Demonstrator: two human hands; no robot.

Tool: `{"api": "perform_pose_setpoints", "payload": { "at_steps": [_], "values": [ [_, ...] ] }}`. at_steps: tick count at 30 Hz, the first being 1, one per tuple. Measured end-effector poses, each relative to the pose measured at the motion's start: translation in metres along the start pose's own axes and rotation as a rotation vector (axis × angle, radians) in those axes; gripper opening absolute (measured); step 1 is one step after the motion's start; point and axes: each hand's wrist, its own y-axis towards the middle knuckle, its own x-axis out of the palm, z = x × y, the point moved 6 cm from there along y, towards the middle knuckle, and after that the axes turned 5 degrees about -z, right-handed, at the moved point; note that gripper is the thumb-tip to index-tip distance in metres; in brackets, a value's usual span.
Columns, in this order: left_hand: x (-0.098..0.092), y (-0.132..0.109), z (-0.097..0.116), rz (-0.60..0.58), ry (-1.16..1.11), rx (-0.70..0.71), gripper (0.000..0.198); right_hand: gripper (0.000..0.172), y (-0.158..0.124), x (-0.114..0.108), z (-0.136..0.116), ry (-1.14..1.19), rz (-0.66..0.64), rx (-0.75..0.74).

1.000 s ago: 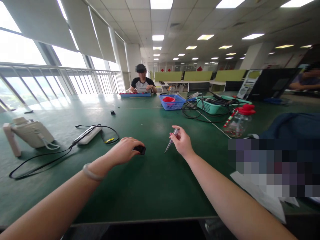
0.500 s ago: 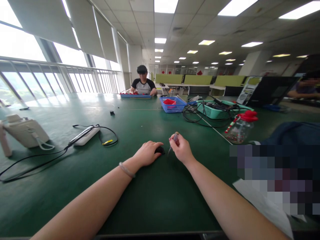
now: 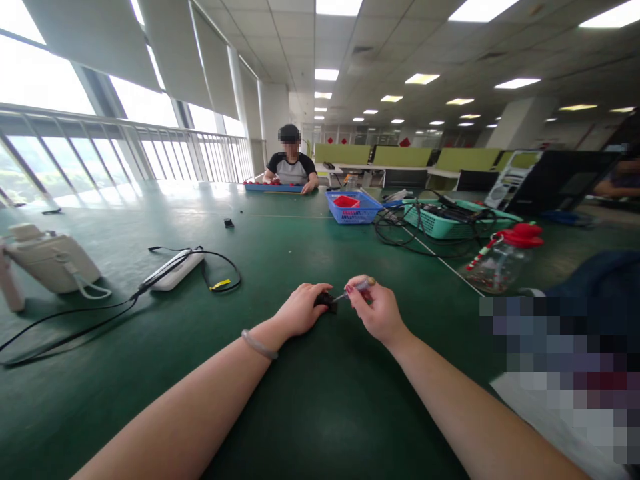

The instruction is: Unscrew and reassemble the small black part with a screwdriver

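Observation:
On the green table, my left hand (image 3: 299, 311) grips a small black object (image 3: 326, 301) between thumb and fingers. A screwdriver (image 3: 357, 287) with a translucent handle lies in the closed fingers of my right hand (image 3: 377, 311). It slants down to the left, its metal tip at the black object. Whether the tip touches the object is too small to tell.
A white power bank (image 3: 176, 270) with a black strap lies at left, beside a beige device (image 3: 55, 261). Further back are a small black part (image 3: 229, 223), a blue basket (image 3: 353, 211), a green basket (image 3: 436, 225) with cables and a red-lidded jar (image 3: 501, 263). A person (image 3: 291, 167) sits opposite.
The screwdriver has gone from steep to nearly level, with its tip now at the black object. My right hand has turned and shifted slightly right. More of the black object shows.

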Motion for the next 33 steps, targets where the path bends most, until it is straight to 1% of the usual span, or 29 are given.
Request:
{"api": "perform_pose_setpoints", "payload": {
  "at_steps": [5, 9, 12, 15, 18, 21, 23, 26, 33],
  "values": [
    [0.000, -0.002, 0.003, 0.005, 0.014, 0.029, 0.037, 0.013, -0.002, 0.008, -0.014, -0.217, -0.109, -0.104],
    [-0.001, -0.002, 0.004, 0.028, 0.011, 0.043, 0.036, 0.010, -0.003, 0.014, -0.019, -0.295, -0.167, -0.182],
    [-0.001, -0.001, 0.003, 0.031, 0.013, 0.028, 0.035, 0.009, -0.004, 0.018, -0.025, -0.347, -0.214, -0.264],
    [-0.001, 0.001, 0.001, 0.037, 0.021, -0.008, 0.034, 0.010, -0.006, 0.024, -0.032, -0.441, -0.288, -0.336],
    [-0.001, 0.002, -0.002, 0.030, 0.022, -0.032, 0.034, 0.010, -0.010, 0.032, -0.039, -0.537, -0.368, -0.379],
    [-0.002, 0.003, -0.002, 0.016, 0.016, -0.032, 0.036, 0.006, -0.013, 0.040, -0.042, -0.586, -0.421, -0.411],
    [-0.003, 0.003, -0.001, 0.014, 0.013, -0.030, 0.037, 0.006, -0.015, 0.044, -0.043, -0.605, -0.436, -0.427],
    [-0.004, 0.003, -0.001, 0.023, 0.007, -0.036, 0.039, 0.010, -0.015, 0.047, -0.041, -0.613, -0.429, -0.427],
    [-0.005, 0.002, -0.001, 0.029, 0.000, -0.053, 0.040, 0.018, -0.012, 0.043, -0.036, -0.612, -0.361, -0.393]
  ]
}}
